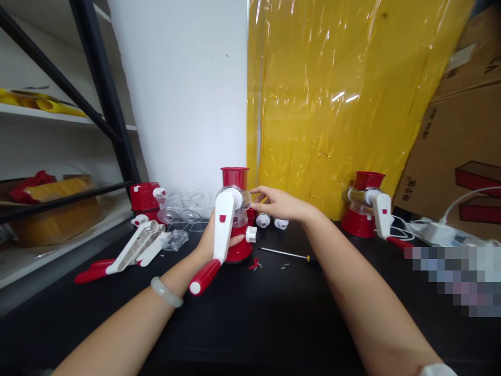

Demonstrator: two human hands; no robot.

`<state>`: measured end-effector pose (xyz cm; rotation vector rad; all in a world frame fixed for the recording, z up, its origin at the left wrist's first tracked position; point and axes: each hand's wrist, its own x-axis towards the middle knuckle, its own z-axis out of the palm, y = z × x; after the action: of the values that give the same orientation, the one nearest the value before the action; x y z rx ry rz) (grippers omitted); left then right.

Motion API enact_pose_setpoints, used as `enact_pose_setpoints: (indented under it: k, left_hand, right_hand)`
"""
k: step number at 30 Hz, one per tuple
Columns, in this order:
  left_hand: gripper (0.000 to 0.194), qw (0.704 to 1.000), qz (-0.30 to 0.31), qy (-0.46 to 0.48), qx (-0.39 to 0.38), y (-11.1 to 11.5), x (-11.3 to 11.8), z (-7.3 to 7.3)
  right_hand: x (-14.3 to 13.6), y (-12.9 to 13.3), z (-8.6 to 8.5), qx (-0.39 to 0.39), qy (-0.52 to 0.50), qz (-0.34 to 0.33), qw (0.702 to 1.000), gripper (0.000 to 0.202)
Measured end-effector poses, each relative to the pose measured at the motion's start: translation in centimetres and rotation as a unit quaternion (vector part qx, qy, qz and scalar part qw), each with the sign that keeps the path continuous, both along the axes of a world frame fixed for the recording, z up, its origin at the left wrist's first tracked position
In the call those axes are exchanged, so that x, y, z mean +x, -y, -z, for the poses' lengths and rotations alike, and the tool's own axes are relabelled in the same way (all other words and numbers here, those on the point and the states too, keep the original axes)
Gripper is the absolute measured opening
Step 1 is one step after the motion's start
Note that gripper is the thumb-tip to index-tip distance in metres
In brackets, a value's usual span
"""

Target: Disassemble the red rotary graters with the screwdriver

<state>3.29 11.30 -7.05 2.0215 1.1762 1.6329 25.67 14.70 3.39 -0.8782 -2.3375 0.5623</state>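
Observation:
A red and white rotary grater (234,224) stands upright in front of me, with a red hopper on top, a clear housing and a white crank arm ending in a red handle. My left hand (209,241) is closed around its lower body, fingers partly hidden behind the crank. At the right end of the clear housing, my right hand (279,202) grips the rim with thumb and fingertips. A white knob (251,234) sticks out low on the grater's right side. Small red pieces (255,263) and a screwdriver (285,254) lie nearby.
A second assembled grater (362,203) stands at the right, near a white power strip (440,230). Loose crank arms (129,248), red bodies (145,198) and clear plastic parts (188,206) occupy the left. White-ended drums (263,221) sit behind; a cardboard box (457,136) rises at right.

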Motion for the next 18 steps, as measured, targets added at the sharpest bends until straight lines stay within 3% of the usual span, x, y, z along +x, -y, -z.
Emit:
enact_pose_setpoints:
  k: [5, 8, 11, 15, 18]
  left_hand:
    - [0.069, 0.999, 0.005, -0.047, -0.026, -0.4, -0.6, 0.8]
    - [0.072, 0.996, 0.006, -0.077, -0.044, -0.6, -1.1, 0.8]
    - [0.077, 0.993, 0.024, -0.103, -0.055, -0.6, -1.6, 0.7]
    - [0.082, 0.992, 0.032, -0.102, -0.068, -0.7, -2.0, 0.8]
    - [0.083, 0.988, 0.039, -0.114, -0.096, -0.8, -2.1, 0.9]
  right_hand:
    - [-0.4, -3.9, 3.0, -0.02, 0.011, 0.01, 1.0, 0.024]
    - [-0.6, -4.9, 4.0, -0.048, -0.049, 0.016, 0.997, 0.033]
    - [-0.6, -5.1, 4.4, -0.066, -0.056, 0.001, 0.996, 0.038]
    - [-0.7, -4.8, 4.6, -0.094, -0.009, -0.038, 0.995, 0.028]
    - [-0.4, -4.8, 4.3, -0.066, 0.02, -0.022, 0.997, 0.026]
